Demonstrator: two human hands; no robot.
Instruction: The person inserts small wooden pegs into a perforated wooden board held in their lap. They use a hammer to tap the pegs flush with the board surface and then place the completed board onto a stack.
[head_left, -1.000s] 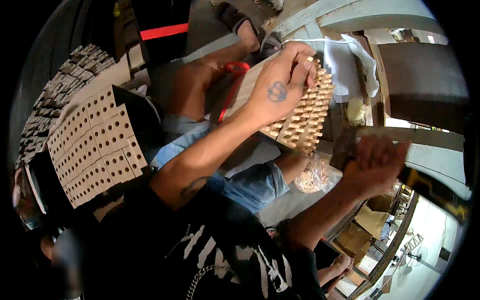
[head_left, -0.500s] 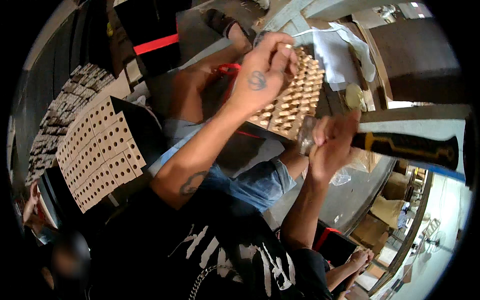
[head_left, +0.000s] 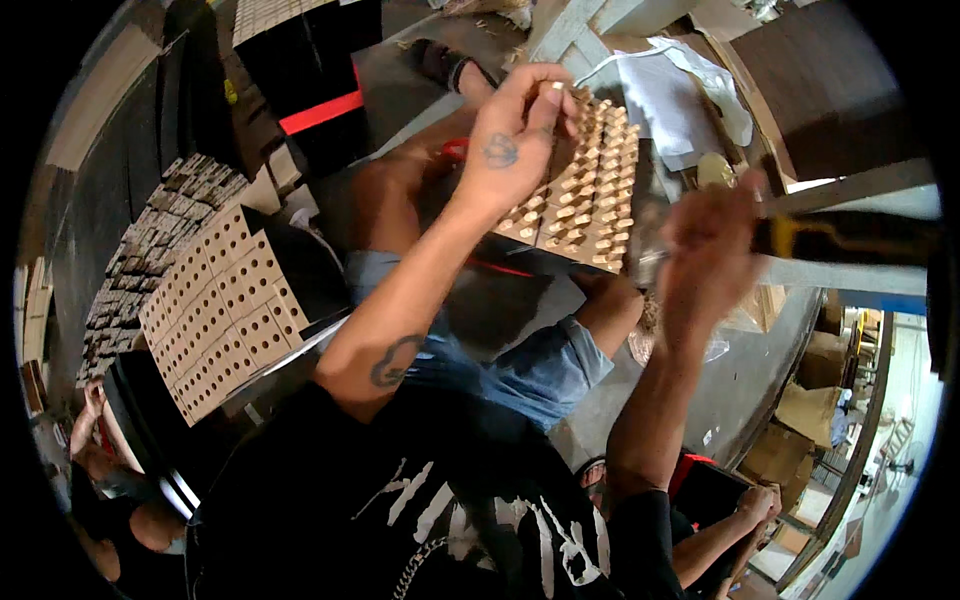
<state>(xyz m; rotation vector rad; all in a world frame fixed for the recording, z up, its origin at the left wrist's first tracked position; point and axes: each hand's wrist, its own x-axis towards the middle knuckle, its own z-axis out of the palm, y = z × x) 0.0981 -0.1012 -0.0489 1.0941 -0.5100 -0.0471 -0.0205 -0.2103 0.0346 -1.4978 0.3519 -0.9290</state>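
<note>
A wooden block panel (head_left: 522, 226) stands in front of me, with rows of short wooden dowels (head_left: 590, 190) sticking up out of it. My left hand (head_left: 510, 140) is closed in a pinch over the panel's far left part; whatever is between the fingertips is hidden. My right hand (head_left: 708, 245), smeared by motion, grips a hammer with a black and yellow handle (head_left: 850, 238). The handle points off to the right, while the blurred hammer head (head_left: 652, 240) is just right of the dowels, apart from them.
At left, a panel of drilled wooden blocks (head_left: 225, 310) lies on a black box, beside stacked blocks (head_left: 165, 240). A black box with a red stripe (head_left: 322, 112) stands far left of centre. White sheeting (head_left: 660, 105) lies beyond the dowels. Another person's hands (head_left: 758, 503) show at lower right.
My right hand has swung the hammer rightward, away from the dowels. My left hand stays pinched over the panel, slightly further left in view. The whole view has shifted a little.
</note>
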